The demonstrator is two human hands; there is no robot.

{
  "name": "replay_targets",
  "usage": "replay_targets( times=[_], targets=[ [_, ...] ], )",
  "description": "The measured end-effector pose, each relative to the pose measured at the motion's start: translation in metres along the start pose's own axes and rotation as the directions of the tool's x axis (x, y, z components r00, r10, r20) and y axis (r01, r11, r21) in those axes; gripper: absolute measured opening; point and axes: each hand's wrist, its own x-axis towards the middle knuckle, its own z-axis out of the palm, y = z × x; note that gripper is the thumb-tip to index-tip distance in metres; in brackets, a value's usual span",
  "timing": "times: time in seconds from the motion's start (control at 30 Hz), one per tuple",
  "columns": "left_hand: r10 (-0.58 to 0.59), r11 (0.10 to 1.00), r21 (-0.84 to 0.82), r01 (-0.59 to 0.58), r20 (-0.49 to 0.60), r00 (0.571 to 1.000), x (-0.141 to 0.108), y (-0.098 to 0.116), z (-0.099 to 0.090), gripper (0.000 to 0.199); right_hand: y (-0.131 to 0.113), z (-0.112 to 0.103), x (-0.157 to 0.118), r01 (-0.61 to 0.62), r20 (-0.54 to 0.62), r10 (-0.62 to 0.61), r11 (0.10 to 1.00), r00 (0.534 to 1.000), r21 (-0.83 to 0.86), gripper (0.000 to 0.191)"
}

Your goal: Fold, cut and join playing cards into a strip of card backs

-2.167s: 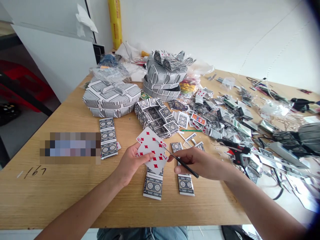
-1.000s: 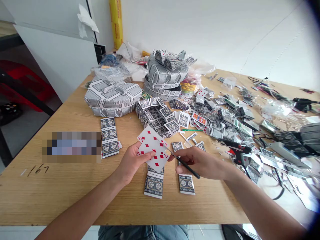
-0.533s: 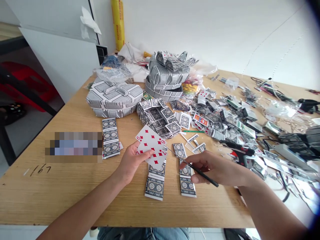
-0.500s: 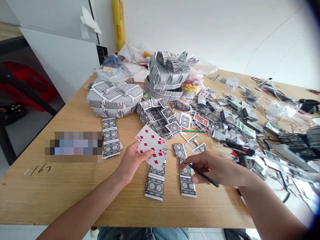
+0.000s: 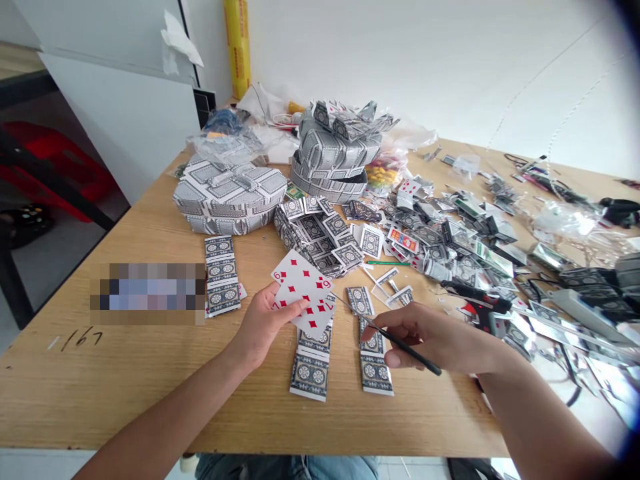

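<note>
My left hand (image 5: pixel 265 319) pinches overlapping playing cards (image 5: pixel 299 283), thumb on top, their red diamond faces turned up. Between the fingers and thumb of my right hand (image 5: pixel 413 337) is a slim black-handled tool (image 5: pixel 407 350); its thin metal tip points at the cards' right edge, and whether it touches them I cannot tell. Beneath the cards lies a strip of folded patterned cards (image 5: pixel 310 377), partly covered. A second card strip (image 5: pixel 376 370) runs under my right hand's fingers. Farther left is a third card strip (image 5: pixel 221 272). Just behind the held cards stands an open woven card basket (image 5: pixel 340 243).
Finished-looking card boxes, one lidded (image 5: pixel 227 197) and one stacked (image 5: pixel 337 150), stand at the back. A heap of folded cards (image 5: pixel 425 227) spreads over the right side. There too lie a glue gun (image 5: pixel 477 303) and a green stick (image 5: pixel 389 263). The wooden table's front edge (image 5: pixel 280 448) is near me.
My right hand and the black-handled tool have shifted very slightly to the right. My left hand and the cards stay practically still.
</note>
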Motion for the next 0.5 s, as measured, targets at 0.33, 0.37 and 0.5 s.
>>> replay_targets(
  times=[0.33, 0.37, 0.5],
  targets=[
    [-0.026, 0.999, 0.025, 0.025, 0.023, 0.999, -0.003, 0.002, 0.006, 0.042, -0.006, 0.007, 0.012, 0.035, -0.023, -0.034, 0.997, 0.999, 0.063, 0.056],
    [-0.029, 0.999, 0.029, 0.028, 0.021, 0.999, -0.003, 0.003, 0.007, 0.042, -0.006, 0.008, 0.014, 0.047, -0.024, -0.045, 0.997, 0.999, 0.063, 0.057],
    [-0.019, 0.999, 0.035, 0.019, 0.020, 1.000, -0.005, 0.003, 0.007, 0.041, -0.005, 0.009, 0.017, 0.078, -0.017, -0.077, 0.995, 0.997, 0.068, 0.058]
  ],
)
